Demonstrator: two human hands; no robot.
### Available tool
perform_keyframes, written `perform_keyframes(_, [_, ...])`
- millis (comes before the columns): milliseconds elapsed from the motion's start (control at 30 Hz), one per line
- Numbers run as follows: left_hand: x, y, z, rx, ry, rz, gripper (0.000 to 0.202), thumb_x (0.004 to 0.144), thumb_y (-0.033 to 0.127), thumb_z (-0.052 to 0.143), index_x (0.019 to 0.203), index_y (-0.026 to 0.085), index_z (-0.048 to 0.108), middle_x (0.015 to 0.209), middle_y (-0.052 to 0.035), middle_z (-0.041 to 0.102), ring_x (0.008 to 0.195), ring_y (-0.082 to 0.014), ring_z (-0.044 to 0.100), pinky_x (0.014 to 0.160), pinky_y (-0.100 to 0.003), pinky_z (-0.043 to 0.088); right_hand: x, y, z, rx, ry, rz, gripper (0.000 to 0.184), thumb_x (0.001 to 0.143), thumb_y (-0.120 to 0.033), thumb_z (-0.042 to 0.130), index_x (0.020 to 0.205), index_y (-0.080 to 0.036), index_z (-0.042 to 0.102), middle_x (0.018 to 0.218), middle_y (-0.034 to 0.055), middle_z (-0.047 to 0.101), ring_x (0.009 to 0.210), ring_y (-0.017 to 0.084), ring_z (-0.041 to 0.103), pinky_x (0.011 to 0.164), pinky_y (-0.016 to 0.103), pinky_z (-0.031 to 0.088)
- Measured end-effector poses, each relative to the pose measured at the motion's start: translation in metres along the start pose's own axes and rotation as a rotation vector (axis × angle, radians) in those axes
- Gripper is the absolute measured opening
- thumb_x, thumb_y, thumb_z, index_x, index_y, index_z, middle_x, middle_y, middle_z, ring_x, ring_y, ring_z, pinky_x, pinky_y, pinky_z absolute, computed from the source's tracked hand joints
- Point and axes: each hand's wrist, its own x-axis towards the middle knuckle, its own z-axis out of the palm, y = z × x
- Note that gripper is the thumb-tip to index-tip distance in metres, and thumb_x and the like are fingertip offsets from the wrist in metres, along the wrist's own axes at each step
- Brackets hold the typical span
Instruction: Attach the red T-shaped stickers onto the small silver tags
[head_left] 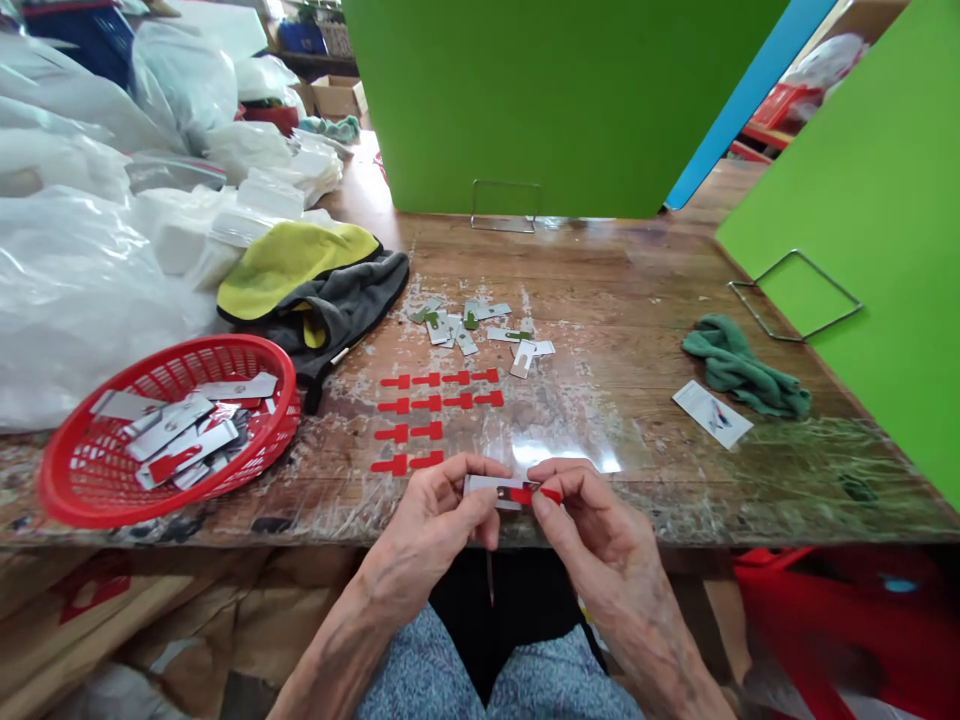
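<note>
My left hand (pixel 450 505) pinches one end of a small flat white-and-grey piece (pixel 484 486) just above the table's front edge. My right hand (pixel 600 520) grips a red tab (pixel 520 495) at the piece's other end, thumb on top. The tab lies along the piece; how far the two are joined cannot be made out. Beyond my hands, several red T-shaped tabs (pixel 426 404) lie in rows. Farther back is a loose group of white-and-grey flat pieces (pixel 453 332), some with green tabs (pixel 471 320).
A red basket (pixel 56 480) on the left holds similar pieces. Behind it lie a yellow-and-grey cloth (pixel 300 265) and plastic bags (pixel 82 290). To the right are a printed card (pixel 712 414) and a green cloth (pixel 742 365). Green panels (pixel 570 100) stand at the back and right.
</note>
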Motion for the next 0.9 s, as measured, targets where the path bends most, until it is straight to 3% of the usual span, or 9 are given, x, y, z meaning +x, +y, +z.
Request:
perform_keyframes(367, [-0.005,-0.004,0.005,-0.015,-0.014,0.014,0.024,0.075,0.028,0.07,0.095,0.015,0.066,0.053,0.0017,0.067,0.051,-0.0114,0.059,0.056,-0.024,0.041,-0.008,0.008,0.009,-0.065,0.041,-0.04,0.013,0.096,-0.025,0.056,0.083,-0.024,0.058,0.102,0.004,0.059,0.095,0.019,0.061,0.083,0.035,0.047])
perform_keyframes(900, [-0.005,-0.007,0.003,-0.049,-0.027,0.039,0.019,0.076,0.02,0.064,0.095,0.015,0.066,0.055,0.0027,0.068,0.052,-0.0097,0.06,0.057,-0.022,0.042,-0.008,0.009,0.011,-0.078,0.024,-0.035,0.012,0.096,-0.022,0.055,0.084,-0.024,0.058,0.102,0.0025,0.058,0.094,0.018,0.06,0.084,0.035,0.046])
